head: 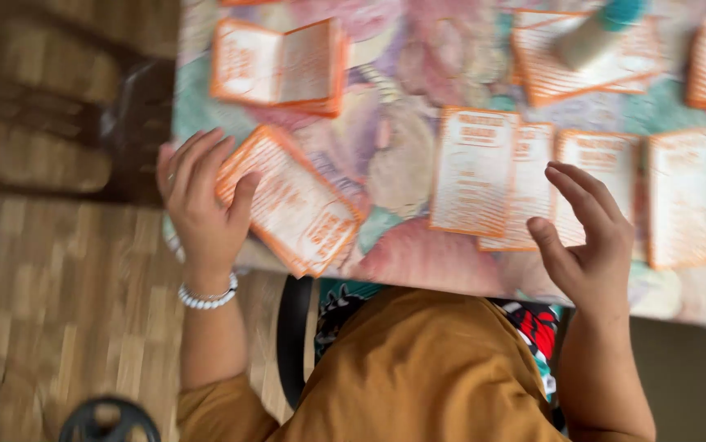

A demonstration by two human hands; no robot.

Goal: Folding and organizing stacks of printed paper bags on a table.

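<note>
Floral tablecloth (pixel 418 57); left hand (pixel 201 200) grips orange-bordered leaflets (pixel 291 200).

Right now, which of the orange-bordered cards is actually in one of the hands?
The tilted card at the table's near-left edge: the left hand grips its end. The others lie flat and unheld; the right hand only hovers over the row.

Floral-clothed table (pixel 406 164) carries orange-bordered cards (pixel 474 172).

- looks like a home, a living or dining room
- parquet wood floor (pixel 58 311) of small blocks
- bench (pixel 402 176) covered by a soft floral cloth in pinks and greens
- orange-edged paper cards (pixel 474 172) spread across it, hobby-style
</note>
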